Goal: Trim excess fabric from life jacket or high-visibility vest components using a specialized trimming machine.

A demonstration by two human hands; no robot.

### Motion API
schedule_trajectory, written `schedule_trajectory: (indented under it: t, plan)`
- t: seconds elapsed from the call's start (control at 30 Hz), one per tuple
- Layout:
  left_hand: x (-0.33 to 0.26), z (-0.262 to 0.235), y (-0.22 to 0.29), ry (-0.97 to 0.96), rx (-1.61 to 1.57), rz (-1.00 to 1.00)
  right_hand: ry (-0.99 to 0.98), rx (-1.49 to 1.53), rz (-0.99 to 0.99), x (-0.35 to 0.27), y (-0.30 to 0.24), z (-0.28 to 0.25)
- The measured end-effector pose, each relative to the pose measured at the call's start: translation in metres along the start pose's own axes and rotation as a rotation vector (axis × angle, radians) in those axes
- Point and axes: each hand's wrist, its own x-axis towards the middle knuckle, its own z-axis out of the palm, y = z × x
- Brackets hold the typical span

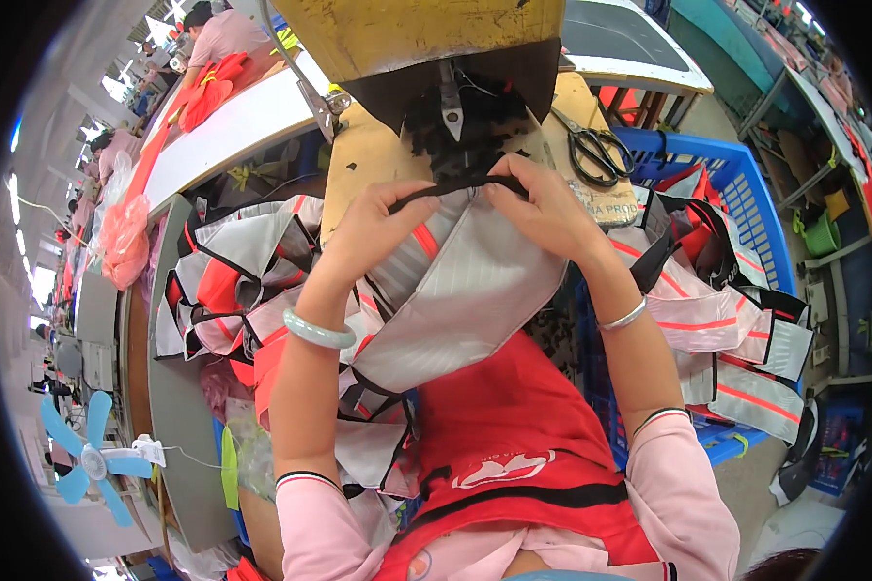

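My left hand (373, 228) and right hand (543, 208) have fingers clamped on the grey fabric piece's (465, 290) black-bound edge at the surface's (368, 155) near edge.

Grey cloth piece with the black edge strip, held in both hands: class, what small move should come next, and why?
Probably slide the black strip forward under the sewing machine. Both the left hand and the right hand pinch that edge of the grey cloth piece taut, right below the machine's foot, so it looks lined up for stitching.
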Motion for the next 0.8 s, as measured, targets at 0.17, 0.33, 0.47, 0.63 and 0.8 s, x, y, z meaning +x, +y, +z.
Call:
schedule_trajectory:
  t: [0.17,0.33,0.47,0.63,0.8]
  plan:
    - [0.020,-0.009,-0.008,-0.006,-0.089,-0.142,-0.036,-0.018,0.021,0.025,0.019,0.003]
    - [0.038,-0.018,-0.016,-0.018,-0.206,-0.294,-0.091,0.098,0.153,0.040,0.015,0.004]
    - [0.050,-0.018,-0.017,-0.046,-0.242,-0.353,-0.115,0.147,0.195,0.047,0.022,0.000]
    - [0.055,-0.020,-0.020,-0.039,-0.341,-0.376,-0.105,0.316,0.254,0.054,0.025,0.002]
    - [0.055,-0.022,-0.020,-0.013,-0.364,-0.359,-0.075,0.324,0.254,0.055,0.021,0.003]
